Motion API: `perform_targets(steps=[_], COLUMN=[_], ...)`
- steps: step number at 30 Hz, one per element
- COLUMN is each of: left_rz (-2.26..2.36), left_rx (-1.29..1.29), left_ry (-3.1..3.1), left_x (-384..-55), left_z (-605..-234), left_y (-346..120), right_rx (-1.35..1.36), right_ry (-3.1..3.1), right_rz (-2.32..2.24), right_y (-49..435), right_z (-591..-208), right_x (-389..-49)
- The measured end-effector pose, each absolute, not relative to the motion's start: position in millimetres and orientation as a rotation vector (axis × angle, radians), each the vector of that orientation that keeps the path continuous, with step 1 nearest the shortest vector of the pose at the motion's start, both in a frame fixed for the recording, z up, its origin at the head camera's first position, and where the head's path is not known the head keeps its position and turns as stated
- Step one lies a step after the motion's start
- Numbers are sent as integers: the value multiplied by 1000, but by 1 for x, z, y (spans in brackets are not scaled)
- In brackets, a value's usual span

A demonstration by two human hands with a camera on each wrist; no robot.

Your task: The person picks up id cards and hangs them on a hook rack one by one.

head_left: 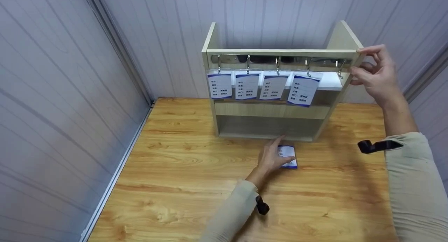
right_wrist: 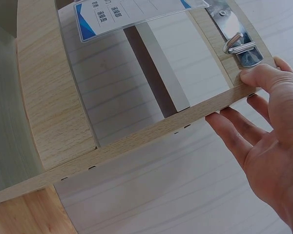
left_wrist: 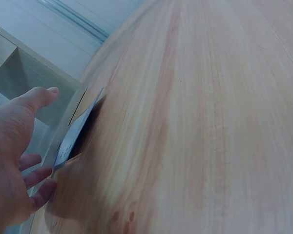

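Observation:
My left hand spreads over a white-and-blue name card on the wooden table, thumb and fingers apart. In the left wrist view that card slants above its shadow, its lower end beside the fingertips; firm contact is unclear. My right hand grips the upper right corner of a pale wooden shelf unit. The right wrist view has the thumb on the front face by the hook strip and the other fingers at the outer side. Several similar cards hang from hooks along the top board.
The rightmost hook carries no card. Behind the unit rises a pale panelled wall, with another wall on the left. Wooden tabletop extends in front of the unit and to both sides.

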State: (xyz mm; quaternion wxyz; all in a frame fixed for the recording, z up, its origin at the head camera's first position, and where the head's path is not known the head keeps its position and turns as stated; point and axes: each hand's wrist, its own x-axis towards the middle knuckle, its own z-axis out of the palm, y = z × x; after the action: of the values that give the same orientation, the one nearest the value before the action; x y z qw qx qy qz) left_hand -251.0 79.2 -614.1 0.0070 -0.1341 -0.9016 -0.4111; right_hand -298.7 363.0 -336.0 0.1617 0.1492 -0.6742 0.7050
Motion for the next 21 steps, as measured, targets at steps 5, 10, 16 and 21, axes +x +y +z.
perform_targets(steps=[5,10,16,21], left_rz=[-1208,-1214,-1280,-1142], left_rx=[-384,-357,-247,-224], left_ry=[-2834,-2836,-2833,-2914], left_x=[-254,-252,-246,-242], left_z=[-624,-622,-613,-605], left_y=[84,86,89,94], right_rx=[433,436,412,402], right_ry=[-1915,-1918,-1934,-1934], right_rz=[2025,2016,2009,2019], right_y=[362,362,362,362], right_z=[-335,-335,-335,-335], right_x=[-299,-299,-297,-297])
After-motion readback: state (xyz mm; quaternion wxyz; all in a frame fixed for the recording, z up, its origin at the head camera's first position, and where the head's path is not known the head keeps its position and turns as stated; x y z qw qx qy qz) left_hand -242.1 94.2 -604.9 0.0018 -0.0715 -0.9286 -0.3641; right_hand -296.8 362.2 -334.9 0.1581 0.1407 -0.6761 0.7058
